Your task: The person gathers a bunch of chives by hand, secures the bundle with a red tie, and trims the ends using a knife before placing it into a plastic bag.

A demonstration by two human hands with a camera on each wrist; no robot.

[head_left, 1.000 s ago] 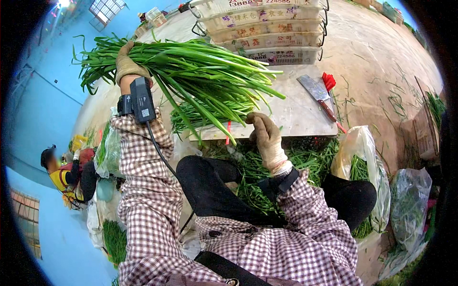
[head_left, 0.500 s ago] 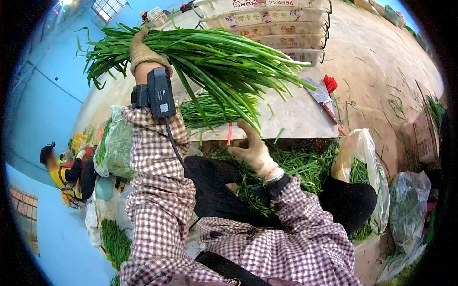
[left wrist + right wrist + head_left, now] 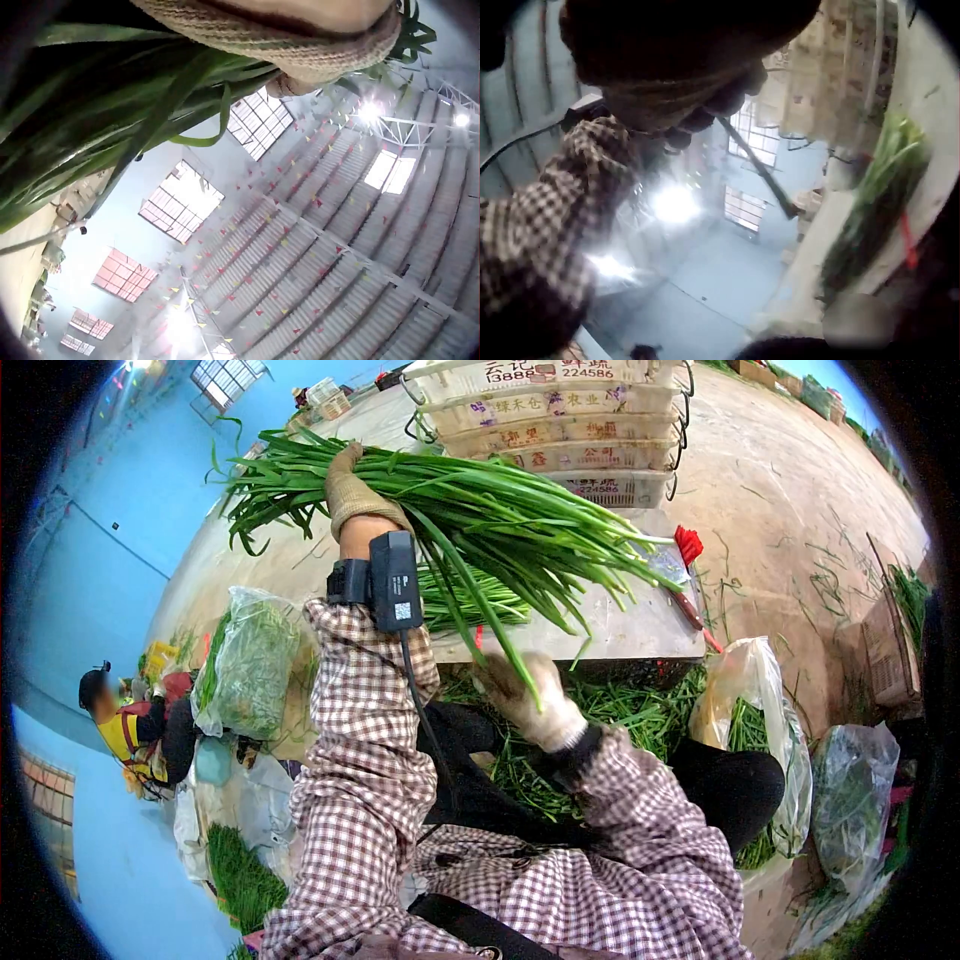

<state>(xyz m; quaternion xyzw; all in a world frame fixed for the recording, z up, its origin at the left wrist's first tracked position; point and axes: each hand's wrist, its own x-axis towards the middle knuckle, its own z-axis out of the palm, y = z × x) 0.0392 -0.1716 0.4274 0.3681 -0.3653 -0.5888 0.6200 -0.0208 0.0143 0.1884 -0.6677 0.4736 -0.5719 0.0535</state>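
Observation:
In the head view my gloved left hand (image 3: 360,495) grips a thick bunch of garlic chives (image 3: 490,500) over the board, pale cut ends to the right. Several stalks droop from its underside. The gloved right hand (image 3: 530,700) is beyond the board's near edge, with one drooping stalk overlapping its back. In the right wrist view its fingers are curled and a single chive stalk (image 3: 757,169) sticks out from them. Another pile of chives (image 3: 480,600) lies on the board (image 3: 620,620), partly hidden by the held bunch. The left wrist view shows leaves (image 3: 135,112) beside the left glove.
A cleaver (image 3: 686,610) lies at the board's right side, partly covered by the bunch, near a red cloth-like item (image 3: 688,545). Stacked crates (image 3: 560,430) stand behind. Loose greens (image 3: 640,710) lie below the board; plastic bags (image 3: 790,750) flank me. Another person (image 3: 135,730) sits far left.
My left hand has carried the bunch to the right, over the cleaver. The right hand has come back toward my body, its earlier spread fingers now curled.

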